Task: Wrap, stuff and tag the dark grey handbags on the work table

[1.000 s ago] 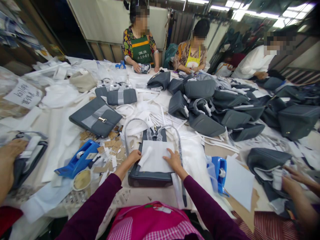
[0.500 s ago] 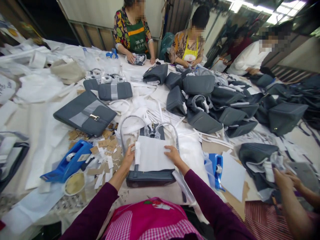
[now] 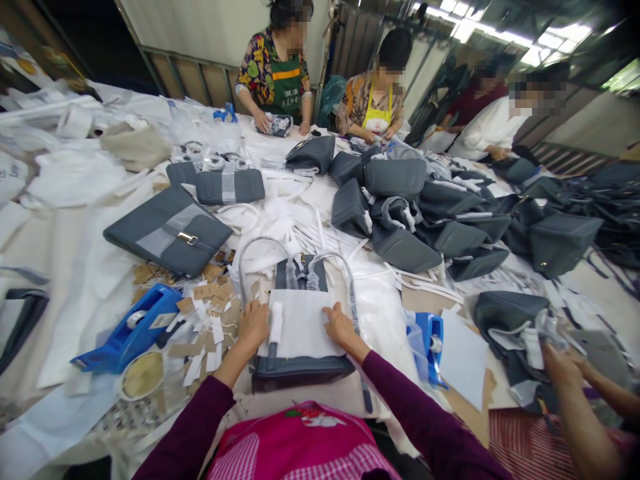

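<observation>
Head view: a white sheet (image 3: 306,328) lies on a dark grey bag (image 3: 303,375) on the bench (image 3: 327,395), between two hands. The right hand (image 3: 342,327) rests at its right edge, fingers apart; the left hand (image 3: 254,323) touches its left side, grip unclear. Uneven pressure could skew the sheet, and the white-wrapped strap (image 3: 275,323) could crease it.

One head-worn camera looks forward and down over the worktable (image 3: 333,396) from close by, its outer edges apparently blurred.
</observation>
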`<state>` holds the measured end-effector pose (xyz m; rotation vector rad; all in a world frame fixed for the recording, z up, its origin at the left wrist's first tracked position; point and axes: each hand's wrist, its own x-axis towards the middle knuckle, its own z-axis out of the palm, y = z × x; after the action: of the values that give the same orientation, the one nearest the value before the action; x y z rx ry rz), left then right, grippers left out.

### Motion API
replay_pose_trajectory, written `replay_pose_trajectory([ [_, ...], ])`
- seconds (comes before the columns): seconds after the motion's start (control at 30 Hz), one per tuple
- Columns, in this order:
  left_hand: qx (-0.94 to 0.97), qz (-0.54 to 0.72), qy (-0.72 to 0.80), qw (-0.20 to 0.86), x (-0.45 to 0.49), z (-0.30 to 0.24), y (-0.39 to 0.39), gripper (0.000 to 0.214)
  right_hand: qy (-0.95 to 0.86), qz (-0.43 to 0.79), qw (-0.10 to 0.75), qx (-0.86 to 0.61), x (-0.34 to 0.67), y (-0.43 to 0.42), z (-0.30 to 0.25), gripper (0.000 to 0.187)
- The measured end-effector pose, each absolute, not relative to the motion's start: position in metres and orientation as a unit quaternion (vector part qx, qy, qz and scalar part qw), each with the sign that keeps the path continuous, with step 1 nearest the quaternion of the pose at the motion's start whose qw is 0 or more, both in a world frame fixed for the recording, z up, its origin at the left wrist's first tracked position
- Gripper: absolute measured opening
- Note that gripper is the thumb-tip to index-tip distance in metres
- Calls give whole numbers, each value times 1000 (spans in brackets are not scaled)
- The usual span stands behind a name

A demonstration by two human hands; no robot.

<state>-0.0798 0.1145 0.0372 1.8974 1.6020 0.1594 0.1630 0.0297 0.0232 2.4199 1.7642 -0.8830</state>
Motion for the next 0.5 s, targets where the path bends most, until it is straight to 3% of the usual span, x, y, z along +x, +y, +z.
replay_pose_trajectory([
  [0.1, 811, 57, 532, 236, -48, 47, 115, 53, 566, -273, 4, 778, 162, 30, 24, 41],
  [0.23, 884, -129, 321, 313, -13, 37, 109, 56, 551, -256, -30, 794, 182, 30, 27, 38],
  [0.5, 882, -175, 299, 320, -9, 35, 106, 59, 426, -199, -70, 880, 245, 30, 19, 40],
])
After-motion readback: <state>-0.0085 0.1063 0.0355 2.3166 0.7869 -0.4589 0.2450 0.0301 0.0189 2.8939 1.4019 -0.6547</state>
